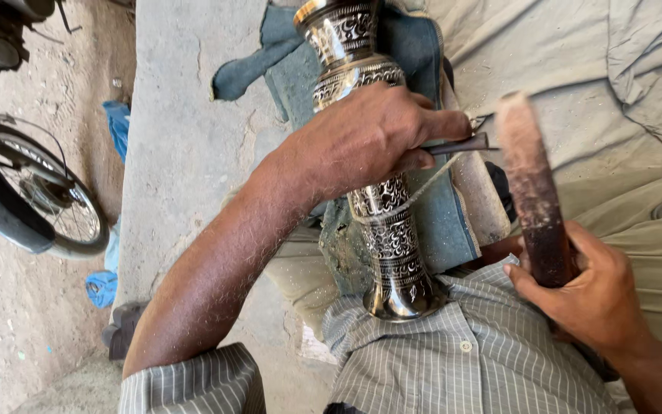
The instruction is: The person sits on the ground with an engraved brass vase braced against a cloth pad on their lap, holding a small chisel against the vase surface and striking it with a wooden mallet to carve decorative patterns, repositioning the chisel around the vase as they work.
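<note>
Gripping a thin metal chisel (460, 144), the left hand (362, 138) rests on the engraved brass vase (381, 207); the right hand (588, 295) clasps a wooden mallet (534, 192).

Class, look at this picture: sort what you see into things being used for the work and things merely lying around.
In use: engraved metal vase; thin chisel in the left hand; wooden mallet in the right hand; blue cloth pad under the vase.

Lying about: motorcycle wheel; blue rag on the ground.
</note>
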